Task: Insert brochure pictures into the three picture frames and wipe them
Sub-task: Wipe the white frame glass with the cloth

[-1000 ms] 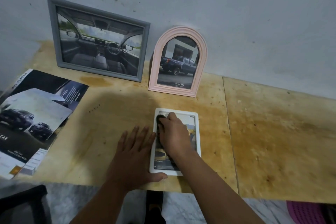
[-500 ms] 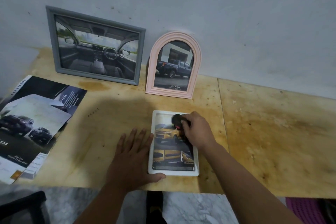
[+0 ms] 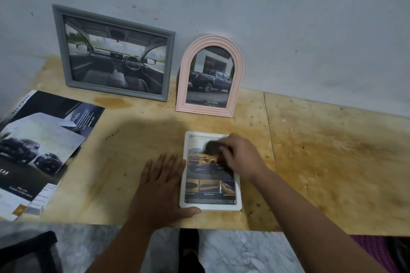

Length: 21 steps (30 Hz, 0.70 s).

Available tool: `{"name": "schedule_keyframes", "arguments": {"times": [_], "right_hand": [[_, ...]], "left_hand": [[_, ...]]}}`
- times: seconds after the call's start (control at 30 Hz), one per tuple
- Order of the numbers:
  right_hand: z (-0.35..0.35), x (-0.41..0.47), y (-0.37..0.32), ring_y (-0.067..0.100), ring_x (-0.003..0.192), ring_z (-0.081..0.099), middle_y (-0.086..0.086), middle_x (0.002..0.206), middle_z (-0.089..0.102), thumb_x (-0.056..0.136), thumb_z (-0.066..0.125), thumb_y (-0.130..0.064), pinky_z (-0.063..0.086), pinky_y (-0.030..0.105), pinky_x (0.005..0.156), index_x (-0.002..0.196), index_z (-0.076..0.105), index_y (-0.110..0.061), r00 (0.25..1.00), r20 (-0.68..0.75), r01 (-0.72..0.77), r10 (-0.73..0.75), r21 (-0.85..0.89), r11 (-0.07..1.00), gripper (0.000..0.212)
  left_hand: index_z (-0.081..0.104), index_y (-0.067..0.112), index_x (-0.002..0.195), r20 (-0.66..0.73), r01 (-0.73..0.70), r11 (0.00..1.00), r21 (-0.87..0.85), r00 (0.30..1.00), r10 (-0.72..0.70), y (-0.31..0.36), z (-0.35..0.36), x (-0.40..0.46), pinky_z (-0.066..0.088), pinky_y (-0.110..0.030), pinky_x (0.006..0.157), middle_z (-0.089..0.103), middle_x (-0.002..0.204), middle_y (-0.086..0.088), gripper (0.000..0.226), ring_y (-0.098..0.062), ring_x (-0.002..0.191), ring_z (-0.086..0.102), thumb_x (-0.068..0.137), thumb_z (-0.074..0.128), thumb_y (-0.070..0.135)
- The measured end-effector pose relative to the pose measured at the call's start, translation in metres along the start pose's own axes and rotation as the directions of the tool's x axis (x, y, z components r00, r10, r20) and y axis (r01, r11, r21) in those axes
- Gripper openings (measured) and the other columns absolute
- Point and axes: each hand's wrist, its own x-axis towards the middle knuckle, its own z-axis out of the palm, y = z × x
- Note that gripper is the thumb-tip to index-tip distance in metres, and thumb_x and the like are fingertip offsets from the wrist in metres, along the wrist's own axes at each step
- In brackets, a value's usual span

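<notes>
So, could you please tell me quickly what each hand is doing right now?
Left hand: open, flat beside the white frame.
Right hand: fingers curled around a dark cloth.

Both forearms bare; no sleeves or rings visible.
</notes>
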Motion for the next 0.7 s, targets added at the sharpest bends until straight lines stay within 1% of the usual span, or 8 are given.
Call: {"name": "schedule_keyframes", "arguments": {"times": [0.07, 0.13, 0.23, 0.4, 0.47, 0.57, 0.63, 0.7], "right_hand": [[0.006, 0.011, 0.013, 0.025, 0.091, 0.062, 0.003, 0.113, 0.058, 0.103, 0.051, -0.022, 0.053, 0.036, 0.074, 0.128, 0.068, -0.020, 0.994, -0.091, -0.072, 0.056, -0.184, 0.980, 0.030], [0.018, 0.000, 0.011, 0.029, 0.086, 0.062, 0.005, 0.113, 0.056, 0.104, 0.048, -0.022, 0.052, 0.038, 0.068, 0.127, 0.068, -0.017, 0.998, -0.043, -0.044, 0.035, -0.227, 0.973, 0.031], [0.034, -0.046, 0.001, 0.030, 0.089, 0.065, 0.004, 0.114, 0.059, 0.100, 0.048, -0.022, 0.055, 0.041, 0.072, 0.124, 0.069, -0.021, 0.999, 0.034, 0.017, -0.013, -0.124, 0.992, 0.033], [0.029, -0.091, -0.017, 0.022, 0.099, 0.064, 0.001, 0.118, 0.065, 0.093, 0.049, -0.017, 0.056, 0.037, 0.084, 0.117, 0.072, -0.021, 0.938, 0.333, 0.070, -0.097, 0.092, 0.993, 0.034], [0.011, -0.068, -0.012, 0.019, 0.101, 0.064, -0.002, 0.118, 0.067, 0.096, 0.053, -0.017, 0.055, 0.036, 0.087, 0.121, 0.072, -0.026, 0.958, 0.285, 0.000, -0.027, 0.093, 0.996, 0.032], [0.000, -0.045, 0.001, 0.025, 0.092, 0.063, 0.000, 0.114, 0.059, 0.098, 0.054, -0.022, 0.050, 0.035, 0.072, 0.126, 0.068, -0.025, 0.996, 0.054, -0.067, 0.074, -0.118, 0.991, 0.031], [0.008, -0.052, -0.004, 0.029, 0.089, 0.063, 0.003, 0.115, 0.055, 0.094, 0.059, -0.023, 0.042, 0.032, 0.063, 0.124, 0.067, -0.020, 0.990, 0.095, -0.064, 0.100, -0.322, 0.945, 0.031], [0.022, -0.072, -0.017, 0.029, 0.091, 0.066, 0.002, 0.121, 0.057, 0.089, 0.064, -0.022, 0.040, 0.031, 0.061, 0.120, 0.066, -0.020, 0.986, 0.130, -0.056, 0.108, -0.349, 0.936, 0.031]], "left_hand": [[0.035, 0.018, 0.159, 0.013, 0.006, 1.000, 0.004, 1.000, -0.006, 0.001, 0.000, 0.001, 0.023, -0.065, 0.120, 0.028, 0.168, -0.008, 0.127, -0.035, 0.157, 0.020, 0.065, 0.036, 0.103], [0.034, 0.018, 0.160, 0.020, 0.006, 1.000, 0.007, 1.000, -0.006, 0.000, 0.001, 0.001, 0.022, -0.065, 0.121, 0.027, 0.168, -0.008, 0.127, -0.034, 0.157, 0.019, 0.065, 0.035, 0.104], [0.033, 0.018, 0.160, 0.020, 0.002, 1.000, 0.020, 1.000, -0.002, -0.001, 0.001, -0.001, 0.020, -0.064, 0.121, 0.026, 0.169, -0.009, 0.127, -0.035, 0.157, 0.018, 0.066, 0.037, 0.103], [0.035, 0.019, 0.159, 0.017, 0.004, 1.000, 0.009, 1.000, -0.005, 0.000, 0.000, -0.002, 0.021, -0.064, 0.122, 0.027, 0.168, -0.008, 0.127, -0.035, 0.157, 0.020, 0.065, 0.037, 0.103], [0.034, 0.019, 0.160, 0.024, 0.007, 1.000, 0.012, 1.000, -0.008, 0.001, -0.003, -0.002, 0.020, -0.063, 0.122, 0.027, 0.168, -0.008, 0.127, -0.035, 0.157, 0.020, 0.065, 0.035, 0.103], [0.034, 0.019, 0.160, 0.029, 0.006, 1.000, 0.016, 1.000, -0.006, 0.001, -0.004, 0.000, 0.021, -0.064, 0.121, 0.027, 0.168, -0.009, 0.128, -0.036, 0.156, 0.020, 0.064, 0.037, 0.104], [0.033, 0.019, 0.160, 0.035, 0.003, 1.000, 0.020, 0.999, -0.004, 0.001, -0.004, -0.001, 0.022, -0.064, 0.121, 0.026, 0.168, -0.009, 0.128, -0.035, 0.157, 0.020, 0.065, 0.039, 0.103], [0.031, 0.019, 0.161, 0.041, 0.005, 1.000, 0.019, 0.999, -0.006, 0.000, -0.004, -0.001, 0.021, -0.064, 0.121, 0.024, 0.169, -0.008, 0.128, -0.035, 0.157, 0.018, 0.065, 0.040, 0.103]]}}
